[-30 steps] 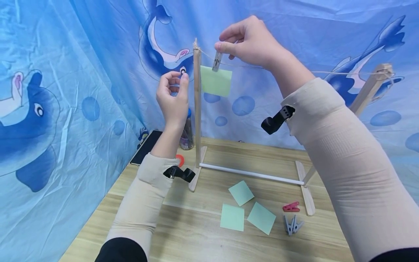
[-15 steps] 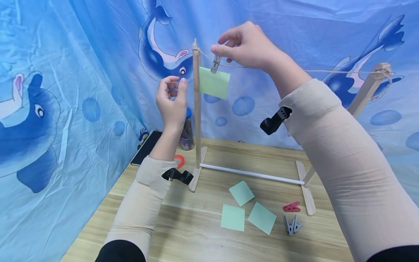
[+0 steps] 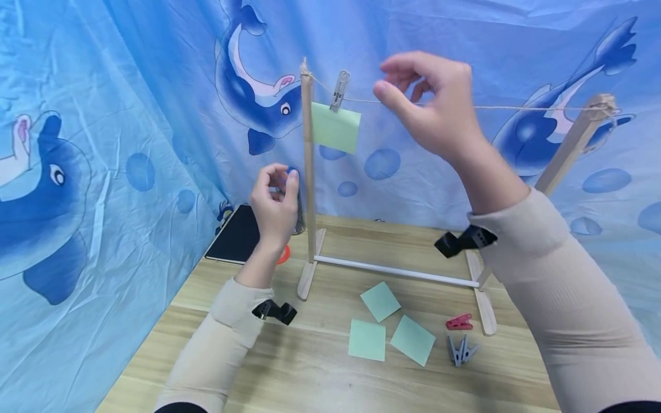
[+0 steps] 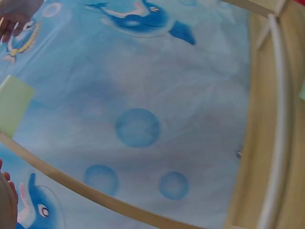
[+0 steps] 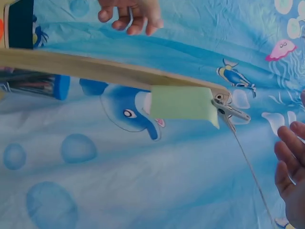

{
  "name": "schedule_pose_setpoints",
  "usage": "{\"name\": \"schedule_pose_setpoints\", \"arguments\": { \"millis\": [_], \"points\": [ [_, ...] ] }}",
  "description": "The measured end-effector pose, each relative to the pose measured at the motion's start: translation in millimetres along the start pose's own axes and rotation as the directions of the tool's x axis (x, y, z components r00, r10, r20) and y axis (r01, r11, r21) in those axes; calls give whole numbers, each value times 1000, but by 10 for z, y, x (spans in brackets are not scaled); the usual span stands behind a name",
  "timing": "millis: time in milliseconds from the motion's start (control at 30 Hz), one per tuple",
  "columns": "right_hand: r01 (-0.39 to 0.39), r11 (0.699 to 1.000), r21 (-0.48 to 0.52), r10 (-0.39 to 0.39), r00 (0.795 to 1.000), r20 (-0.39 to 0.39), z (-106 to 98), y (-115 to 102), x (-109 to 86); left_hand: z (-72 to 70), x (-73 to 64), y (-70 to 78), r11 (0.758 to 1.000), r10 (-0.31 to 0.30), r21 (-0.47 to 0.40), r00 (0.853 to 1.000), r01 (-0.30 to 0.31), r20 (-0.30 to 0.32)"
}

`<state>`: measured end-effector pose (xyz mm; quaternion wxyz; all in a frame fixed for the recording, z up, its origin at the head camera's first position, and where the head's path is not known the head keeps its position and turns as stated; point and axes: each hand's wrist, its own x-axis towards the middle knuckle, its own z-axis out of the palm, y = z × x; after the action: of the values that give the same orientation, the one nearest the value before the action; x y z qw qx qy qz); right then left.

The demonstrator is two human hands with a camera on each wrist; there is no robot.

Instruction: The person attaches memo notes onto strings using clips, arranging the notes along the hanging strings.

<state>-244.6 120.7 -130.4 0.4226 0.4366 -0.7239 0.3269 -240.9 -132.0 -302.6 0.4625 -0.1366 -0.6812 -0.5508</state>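
A green sticky note [image 3: 335,129] hangs from the string [image 3: 532,108] near the left post, held by a grey clothespin [image 3: 339,90]. In the right wrist view the clothespin [image 5: 231,112] grips the note's [image 5: 181,102] edge at the string. My right hand [image 3: 434,103] is in the air to the right of the clothespin, apart from it, fingers loosely bent around nothing. Lower, left of the wooden post [image 3: 308,172], my left hand [image 3: 276,203] is raised with loosely curled fingers and holds nothing. The left wrist view shows only part of that hand [image 4: 7,200] at its edge.
Several things lie on the table: three green notes [image 3: 366,340], a red clothespin [image 3: 459,322] and grey clothespins [image 3: 461,350]. A white rod [image 3: 392,271] joins the stand's feet. Behind my left hand are a dark tablet-like object [image 3: 234,235], a red-orange ring [image 3: 284,254] and a blue-lidded jar [image 5: 35,84].
My right hand has let go of the clothespin and moved right and down. The clothespin and note stay on the string. My left hand has lowered beside the post.
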Motion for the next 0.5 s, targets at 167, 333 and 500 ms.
{"name": "schedule_pose_setpoints", "arguments": {
  "millis": [167,333,500],
  "points": [
    [-31,994,102,26,998,49,-128,-12,-442,-42,-288,-89,996,67,58,992,-73,103],
    [-81,987,140,64,991,122,-169,-19,-979,-78,-513,-129,990,86,88,959,-114,269],
    [-188,975,119,162,966,201,-155,23,-1599,-101,-738,-179,985,51,121,872,-125,487]
  ]
}}
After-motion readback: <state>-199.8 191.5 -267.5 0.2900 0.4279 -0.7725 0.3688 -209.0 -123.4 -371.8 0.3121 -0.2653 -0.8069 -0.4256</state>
